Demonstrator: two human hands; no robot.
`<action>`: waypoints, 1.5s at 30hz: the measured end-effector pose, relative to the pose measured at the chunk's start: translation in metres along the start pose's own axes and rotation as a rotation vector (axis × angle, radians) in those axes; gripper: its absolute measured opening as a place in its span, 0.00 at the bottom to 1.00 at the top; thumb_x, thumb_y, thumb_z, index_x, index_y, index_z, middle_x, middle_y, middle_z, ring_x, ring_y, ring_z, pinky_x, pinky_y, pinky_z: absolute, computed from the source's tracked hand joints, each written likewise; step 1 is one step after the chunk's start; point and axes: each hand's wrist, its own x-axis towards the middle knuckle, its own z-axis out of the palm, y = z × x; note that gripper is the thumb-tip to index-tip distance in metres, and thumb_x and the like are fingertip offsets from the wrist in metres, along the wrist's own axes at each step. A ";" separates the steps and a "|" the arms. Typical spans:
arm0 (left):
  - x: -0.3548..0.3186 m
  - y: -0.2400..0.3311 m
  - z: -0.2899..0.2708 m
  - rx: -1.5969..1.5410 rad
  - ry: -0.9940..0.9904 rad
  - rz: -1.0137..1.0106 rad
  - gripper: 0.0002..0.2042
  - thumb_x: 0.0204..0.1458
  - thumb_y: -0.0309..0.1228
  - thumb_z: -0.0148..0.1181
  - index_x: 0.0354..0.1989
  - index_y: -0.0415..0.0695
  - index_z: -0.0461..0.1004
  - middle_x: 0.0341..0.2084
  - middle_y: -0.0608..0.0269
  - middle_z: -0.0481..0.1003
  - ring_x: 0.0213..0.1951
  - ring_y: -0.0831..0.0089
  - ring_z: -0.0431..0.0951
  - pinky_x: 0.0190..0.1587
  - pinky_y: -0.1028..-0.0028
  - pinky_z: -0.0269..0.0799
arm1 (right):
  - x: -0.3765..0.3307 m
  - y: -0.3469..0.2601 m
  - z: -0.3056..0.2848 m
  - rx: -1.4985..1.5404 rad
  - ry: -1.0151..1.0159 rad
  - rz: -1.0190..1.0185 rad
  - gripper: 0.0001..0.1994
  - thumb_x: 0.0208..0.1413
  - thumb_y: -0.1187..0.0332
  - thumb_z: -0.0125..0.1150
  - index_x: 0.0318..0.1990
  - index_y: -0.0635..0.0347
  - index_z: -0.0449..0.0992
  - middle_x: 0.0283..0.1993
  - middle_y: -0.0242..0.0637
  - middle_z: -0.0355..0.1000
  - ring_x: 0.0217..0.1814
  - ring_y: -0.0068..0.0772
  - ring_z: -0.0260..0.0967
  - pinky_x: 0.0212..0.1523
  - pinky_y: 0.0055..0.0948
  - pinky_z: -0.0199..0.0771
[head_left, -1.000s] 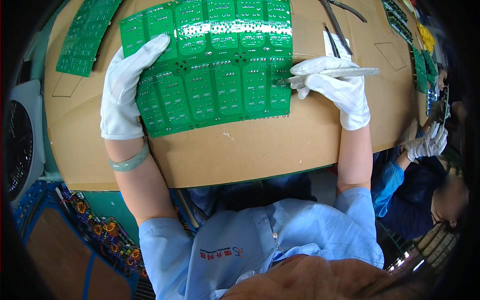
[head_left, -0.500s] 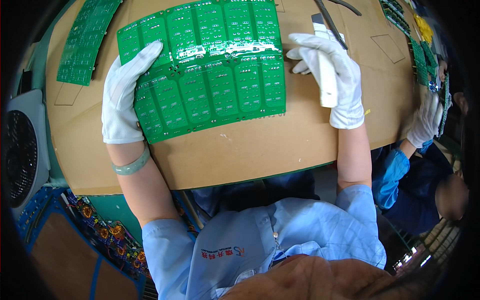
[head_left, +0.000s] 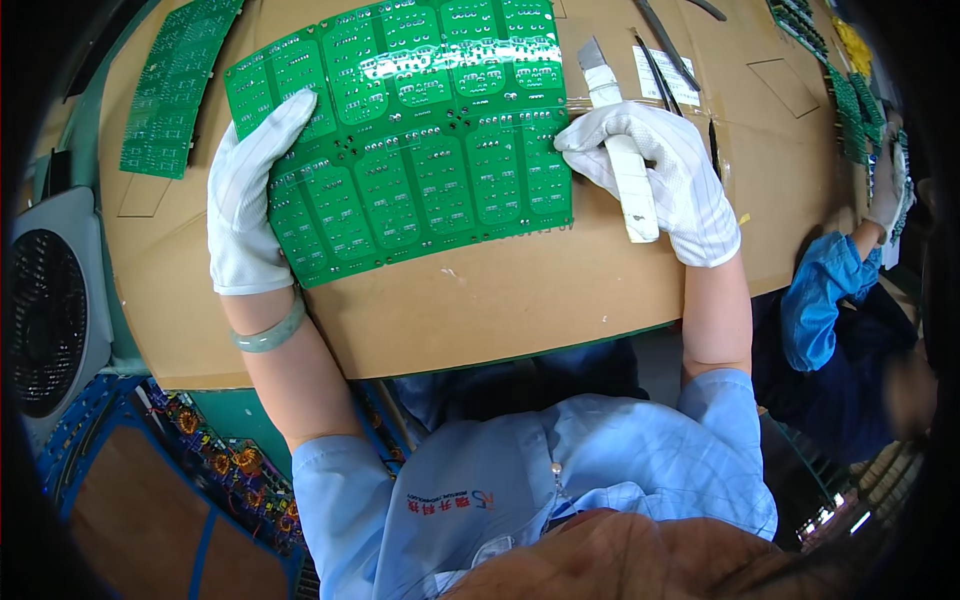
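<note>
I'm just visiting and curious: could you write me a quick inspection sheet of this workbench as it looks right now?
Surface: brown cardboard sheet covering the bench.
Job's things: large green circuit board panel lying flat; white-handled blade tool at its right edge.
Clutter: second green panel at far left; more green boards at far right; thin metal tools near the top.
Hands: left hand, white-gloved, pressing flat on the panel's left edge; right hand, white-gloved, gripping the blade tool.
Cables: nothing seen.
Surroundings: grey fan at left; another person's blue sleeve at right.
</note>
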 end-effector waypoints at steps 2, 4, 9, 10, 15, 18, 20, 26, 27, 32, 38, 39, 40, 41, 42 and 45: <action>-0.002 -0.002 0.001 0.001 0.039 0.046 0.12 0.53 0.30 0.51 0.41 0.35 0.74 0.38 0.58 0.75 0.38 0.73 0.76 0.41 0.77 0.72 | 0.000 0.000 -0.001 0.019 -0.010 -0.003 0.07 0.43 0.72 0.65 0.30 0.62 0.73 0.32 0.37 0.75 0.35 0.34 0.74 0.39 0.28 0.72; -0.002 -0.002 0.001 -0.011 0.046 0.034 0.12 0.53 0.30 0.50 0.41 0.34 0.73 0.39 0.57 0.74 0.39 0.73 0.76 0.41 0.76 0.72 | 0.000 0.000 -0.001 0.028 -0.014 -0.007 0.07 0.44 0.72 0.64 0.30 0.61 0.73 0.32 0.36 0.75 0.34 0.34 0.74 0.38 0.27 0.72; -0.003 0.001 0.002 -0.062 -0.035 0.012 0.13 0.54 0.29 0.49 0.42 0.34 0.73 0.41 0.56 0.74 0.39 0.72 0.76 0.41 0.76 0.72 | 0.000 0.000 -0.001 0.025 -0.022 0.006 0.06 0.45 0.72 0.63 0.30 0.60 0.72 0.30 0.35 0.74 0.32 0.33 0.73 0.36 0.25 0.72; -0.003 -0.003 -0.003 0.002 -0.054 0.073 0.13 0.54 0.29 0.49 0.42 0.34 0.73 0.40 0.56 0.74 0.39 0.72 0.76 0.41 0.76 0.72 | 0.001 -0.001 -0.001 0.039 -0.026 0.009 0.06 0.45 0.73 0.62 0.30 0.61 0.71 0.31 0.36 0.74 0.33 0.33 0.73 0.36 0.25 0.72; -0.001 -0.001 0.001 0.118 -0.060 0.081 0.12 0.54 0.29 0.48 0.41 0.34 0.73 0.38 0.56 0.75 0.39 0.72 0.76 0.41 0.76 0.73 | 0.000 -0.002 -0.002 0.140 -0.027 0.082 0.05 0.46 0.74 0.60 0.30 0.63 0.70 0.32 0.38 0.74 0.34 0.32 0.72 0.38 0.25 0.71; 0.000 0.005 0.007 -0.112 -0.025 -0.111 0.11 0.54 0.29 0.50 0.41 0.35 0.73 0.36 0.57 0.75 0.37 0.72 0.77 0.40 0.76 0.73 | 0.000 0.002 -0.003 0.186 -0.032 0.082 0.06 0.46 0.75 0.61 0.30 0.64 0.70 0.32 0.38 0.73 0.35 0.31 0.72 0.38 0.25 0.71; 0.002 0.001 0.005 -0.066 -0.011 -0.048 0.11 0.53 0.29 0.51 0.41 0.36 0.73 0.35 0.58 0.76 0.35 0.73 0.77 0.38 0.76 0.73 | -0.002 0.002 -0.002 0.270 0.010 0.147 0.06 0.46 0.76 0.61 0.30 0.64 0.70 0.32 0.38 0.73 0.35 0.30 0.72 0.38 0.25 0.71; -0.005 0.012 0.015 -0.231 -0.033 -0.140 0.11 0.54 0.29 0.49 0.42 0.36 0.72 0.35 0.57 0.76 0.36 0.72 0.77 0.39 0.75 0.74 | -0.005 0.001 0.000 0.403 0.140 0.142 0.06 0.46 0.78 0.63 0.31 0.64 0.71 0.33 0.36 0.73 0.36 0.28 0.72 0.39 0.24 0.72; -0.005 0.011 0.013 -0.230 -0.038 -0.122 0.11 0.54 0.29 0.49 0.42 0.36 0.72 0.35 0.57 0.76 0.36 0.72 0.77 0.39 0.75 0.74 | -0.005 -0.002 -0.001 0.400 0.146 0.149 0.07 0.45 0.78 0.63 0.31 0.64 0.71 0.33 0.36 0.73 0.36 0.27 0.72 0.39 0.24 0.72; -0.005 0.008 0.010 -0.278 -0.029 -0.117 0.12 0.54 0.29 0.50 0.43 0.37 0.71 0.37 0.57 0.75 0.37 0.71 0.77 0.40 0.73 0.74 | -0.007 -0.003 -0.003 0.437 0.157 0.126 0.08 0.45 0.79 0.64 0.32 0.65 0.71 0.33 0.37 0.73 0.37 0.27 0.72 0.40 0.23 0.73; -0.010 0.015 0.016 -0.448 -0.091 -0.201 0.13 0.55 0.31 0.49 0.44 0.37 0.70 0.38 0.56 0.75 0.38 0.70 0.77 0.41 0.72 0.74 | -0.008 -0.001 -0.002 0.397 0.227 0.076 0.09 0.44 0.82 0.63 0.33 0.66 0.71 0.34 0.38 0.72 0.37 0.27 0.72 0.41 0.23 0.73; -0.009 0.013 0.015 -0.472 -0.111 -0.204 0.13 0.55 0.32 0.49 0.45 0.37 0.69 0.39 0.56 0.75 0.38 0.69 0.77 0.41 0.72 0.75 | -0.007 -0.002 -0.003 0.378 0.228 0.064 0.09 0.44 0.82 0.63 0.33 0.67 0.71 0.34 0.38 0.72 0.37 0.27 0.71 0.41 0.23 0.73; -0.010 0.013 0.015 -0.478 -0.104 -0.206 0.14 0.56 0.32 0.49 0.45 0.37 0.69 0.39 0.55 0.75 0.38 0.69 0.77 0.41 0.71 0.75 | -0.007 -0.002 -0.003 0.363 0.226 0.050 0.08 0.44 0.82 0.63 0.33 0.67 0.71 0.34 0.39 0.72 0.37 0.27 0.71 0.41 0.24 0.73; -0.010 0.014 0.015 -0.484 -0.098 -0.208 0.14 0.56 0.33 0.49 0.45 0.37 0.69 0.39 0.55 0.75 0.38 0.69 0.77 0.41 0.71 0.75 | -0.007 -0.002 -0.003 0.347 0.224 0.036 0.08 0.44 0.83 0.62 0.33 0.67 0.70 0.34 0.39 0.72 0.38 0.27 0.71 0.41 0.24 0.74; -0.011 0.015 0.015 -0.490 -0.091 -0.209 0.14 0.56 0.33 0.49 0.45 0.37 0.69 0.39 0.55 0.75 0.39 0.69 0.77 0.41 0.71 0.75 | -0.007 -0.003 -0.004 0.407 0.224 0.055 0.08 0.44 0.83 0.62 0.33 0.68 0.70 0.34 0.39 0.72 0.38 0.28 0.71 0.42 0.24 0.74; -0.014 0.019 0.022 -0.525 -0.127 -0.227 0.14 0.56 0.34 0.48 0.46 0.37 0.69 0.39 0.55 0.75 0.39 0.68 0.77 0.41 0.69 0.75 | -0.009 -0.002 -0.004 0.587 0.227 0.104 0.09 0.44 0.83 0.62 0.34 0.69 0.70 0.34 0.40 0.72 0.38 0.28 0.71 0.42 0.24 0.74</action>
